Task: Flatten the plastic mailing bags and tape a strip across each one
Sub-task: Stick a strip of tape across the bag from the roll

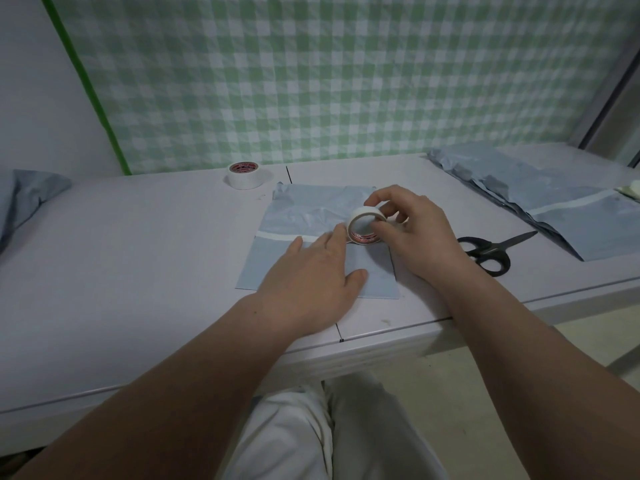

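One mailing bag [304, 211] lies flat mid-counter [138, 254] toward the near edge, with a white strip [273, 235] drawn partway across it. Taping looks to be the step in hand. Fingers straight and spread, the left hand [311, 282] presses the strip and bag down. The right hand [415, 233] curls round the tape roll [365, 225]. Next, I judge, the strip must reach the bag's right edge and be cut with the scissors [491, 249] lying just beside it.
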{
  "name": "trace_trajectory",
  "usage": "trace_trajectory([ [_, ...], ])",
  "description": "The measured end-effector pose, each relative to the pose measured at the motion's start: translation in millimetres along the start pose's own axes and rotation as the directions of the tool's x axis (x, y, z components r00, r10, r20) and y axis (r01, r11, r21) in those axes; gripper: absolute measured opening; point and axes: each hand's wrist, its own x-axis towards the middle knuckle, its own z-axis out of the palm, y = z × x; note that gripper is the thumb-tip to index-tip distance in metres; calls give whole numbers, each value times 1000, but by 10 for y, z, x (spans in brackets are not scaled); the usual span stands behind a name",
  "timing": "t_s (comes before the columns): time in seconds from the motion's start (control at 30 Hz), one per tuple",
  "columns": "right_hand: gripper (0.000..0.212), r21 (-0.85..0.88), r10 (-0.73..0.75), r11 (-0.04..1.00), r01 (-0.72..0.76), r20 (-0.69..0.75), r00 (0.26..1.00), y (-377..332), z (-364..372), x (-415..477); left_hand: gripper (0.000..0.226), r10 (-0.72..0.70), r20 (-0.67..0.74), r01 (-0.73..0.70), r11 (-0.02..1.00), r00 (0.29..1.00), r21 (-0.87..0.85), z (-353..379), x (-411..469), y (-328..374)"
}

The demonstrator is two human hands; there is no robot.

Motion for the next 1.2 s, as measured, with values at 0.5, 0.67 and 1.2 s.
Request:
trace_trajectory([
  [0.5,29,-102,-12,995,-1,-133,991,-20,-26,-14,62,-8,41,6,999,999,38,-37,-35,25],
  [0.67,31,-219,-97,974,60,-163,982,29,3,2,58,21,31,-23,998,999,55,-28,-28,14],
  [1.2,30,-450,-305,864,225,-114,945,53,56,-2,58,27,73,-37,988,997,147,-54,-24,35],
])
